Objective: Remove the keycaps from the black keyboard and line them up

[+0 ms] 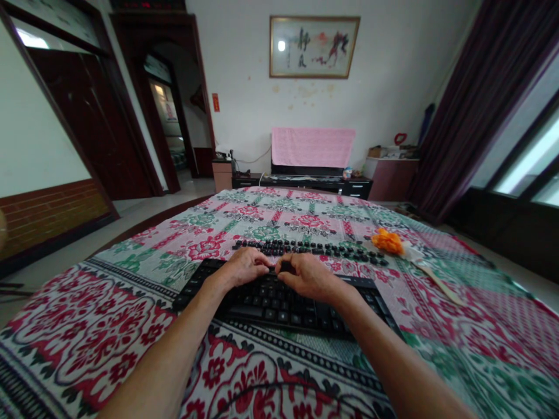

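Note:
A black computer keyboard (pixel 279 308) lies in front of me on the patterned tablecloth (pixel 109 326). My left hand (pixel 247 266) rests over the keyboard's far edge, its fingers curled and the thumb pointing right. Close beside it, my right hand (pixel 303 273) is bent into a pinch at the top row of keys. The fingertips of both hands nearly meet there; whatever they grip is hidden or too small to name. Just beyond the hands, many loose black keycaps (pixel 345 250) are laid out in rows on the cloth.
Right of the keycaps lies a brush-like thing with an orange fluffy head (pixel 387 241) and a pale handle (pixel 445 288). A dark cable (pixel 262 385) curls on the cloth near me. Past the table stands a low cabinet with a pink cloth (pixel 312 146) draped over a screen.

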The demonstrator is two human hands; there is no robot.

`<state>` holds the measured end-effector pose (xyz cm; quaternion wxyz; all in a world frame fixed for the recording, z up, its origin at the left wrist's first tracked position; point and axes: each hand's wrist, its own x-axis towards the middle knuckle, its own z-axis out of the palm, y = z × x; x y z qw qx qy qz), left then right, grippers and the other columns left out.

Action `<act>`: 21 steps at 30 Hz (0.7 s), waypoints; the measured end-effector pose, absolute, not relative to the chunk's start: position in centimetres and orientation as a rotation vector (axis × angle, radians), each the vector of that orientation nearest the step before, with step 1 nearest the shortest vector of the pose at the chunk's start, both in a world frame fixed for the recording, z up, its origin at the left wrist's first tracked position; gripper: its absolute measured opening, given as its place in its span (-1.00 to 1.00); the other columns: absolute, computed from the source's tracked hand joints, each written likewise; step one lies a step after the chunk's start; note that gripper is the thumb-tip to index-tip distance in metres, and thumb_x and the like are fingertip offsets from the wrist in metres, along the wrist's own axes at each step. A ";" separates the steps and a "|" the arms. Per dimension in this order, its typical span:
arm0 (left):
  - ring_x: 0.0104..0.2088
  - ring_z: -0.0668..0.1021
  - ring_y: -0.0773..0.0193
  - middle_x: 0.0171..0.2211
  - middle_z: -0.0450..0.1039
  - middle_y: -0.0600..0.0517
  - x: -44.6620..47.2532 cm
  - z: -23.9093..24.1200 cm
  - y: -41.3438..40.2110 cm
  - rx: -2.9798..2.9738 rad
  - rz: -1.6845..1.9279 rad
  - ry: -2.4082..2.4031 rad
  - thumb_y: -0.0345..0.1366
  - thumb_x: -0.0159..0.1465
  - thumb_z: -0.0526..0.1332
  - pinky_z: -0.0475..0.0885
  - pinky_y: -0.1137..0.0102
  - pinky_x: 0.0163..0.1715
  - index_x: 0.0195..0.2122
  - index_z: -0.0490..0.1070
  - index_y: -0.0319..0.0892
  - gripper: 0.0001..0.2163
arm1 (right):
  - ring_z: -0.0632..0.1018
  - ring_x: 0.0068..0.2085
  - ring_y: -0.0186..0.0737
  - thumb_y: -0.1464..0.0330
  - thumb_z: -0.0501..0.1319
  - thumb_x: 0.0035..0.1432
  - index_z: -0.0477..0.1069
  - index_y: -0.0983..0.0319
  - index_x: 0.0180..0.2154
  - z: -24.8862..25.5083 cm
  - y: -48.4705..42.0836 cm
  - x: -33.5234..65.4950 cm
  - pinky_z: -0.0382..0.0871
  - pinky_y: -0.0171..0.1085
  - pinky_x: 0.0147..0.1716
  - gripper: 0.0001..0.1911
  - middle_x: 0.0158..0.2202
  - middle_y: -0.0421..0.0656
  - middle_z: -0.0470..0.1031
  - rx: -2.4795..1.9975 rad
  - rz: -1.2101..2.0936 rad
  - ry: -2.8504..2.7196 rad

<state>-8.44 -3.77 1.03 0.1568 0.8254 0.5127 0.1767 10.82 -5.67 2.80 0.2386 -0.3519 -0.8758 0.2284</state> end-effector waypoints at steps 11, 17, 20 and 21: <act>-0.45 0.40 0.36 -0.50 0.39 0.11 -8.3 0.7 -3.8 2.445 0.505 1.545 -0.30 0.04 0.15 0.17 0.51 -0.44 -0.32 0.52 -0.03 -0.80 | 0.26 -0.55 -0.43 0.50 0.07 -0.01 0.37 0.26 -0.40 2.6 -5.8 10.7 0.09 -0.40 -0.50 -0.87 -0.57 -0.27 0.32 -0.901 0.653 -2.439; -0.45 0.39 0.36 -0.49 0.39 0.09 -8.3 0.5 -3.7 2.444 0.523 1.572 -0.28 0.04 0.16 0.18 0.51 -0.44 -0.31 0.51 -0.05 -0.79 | 0.26 -0.54 -0.43 0.50 0.06 0.01 0.35 0.25 -0.40 2.7 -5.8 10.8 0.08 -0.41 -0.50 -0.88 -0.57 -0.28 0.30 -0.871 0.671 -2.451; -0.45 0.39 0.36 -0.49 0.37 0.09 -8.2 0.5 -3.8 2.456 0.502 1.589 -0.29 0.04 0.16 0.19 0.50 -0.44 -0.31 0.51 -0.04 -0.80 | 0.24 -0.55 -0.43 0.48 0.06 0.02 0.34 0.25 -0.40 2.5 -5.7 10.8 0.05 -0.41 -0.51 -0.89 -0.58 -0.29 0.27 -0.901 0.649 -2.444; -0.44 0.40 0.35 -0.48 0.38 0.09 -8.2 0.6 -3.8 2.463 0.490 1.592 -0.29 0.04 0.16 0.20 0.50 -0.43 -0.32 0.51 -0.03 -0.80 | 0.24 -0.55 -0.43 0.48 0.06 0.02 0.34 0.25 -0.39 2.4 -5.7 10.7 0.04 -0.41 -0.51 -0.89 -0.58 -0.28 0.26 -0.914 0.639 -2.437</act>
